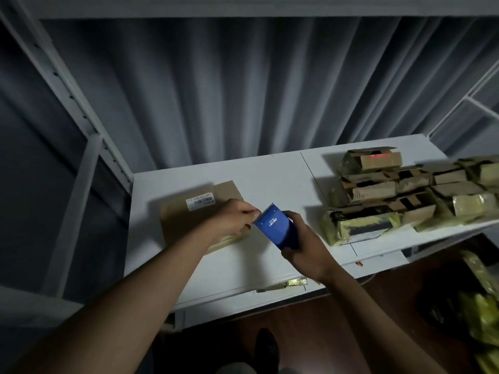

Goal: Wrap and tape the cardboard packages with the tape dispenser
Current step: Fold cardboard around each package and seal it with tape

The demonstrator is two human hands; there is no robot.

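Note:
A flat brown cardboard package (183, 220) with a white barcode label lies on the left part of the white table (243, 265). My right hand (305, 249) grips a blue tape dispenser (275, 228) just right of the package, its toothed blade pointing up and away. My left hand (235, 217) hovers over the package's right edge, its fingertips pinched at the dispenser's blade end. Whether they hold the tape end is too dim to tell. A strip of yellowish tape shows along the package's near edge.
A pile of several taped cardboard packages (405, 195) fills the table's right side. A white metal shelf frame (89, 147) stands at the left and grey curtains hang behind. Yellow wrapping scraps (480, 314) lie on the dark floor at the right.

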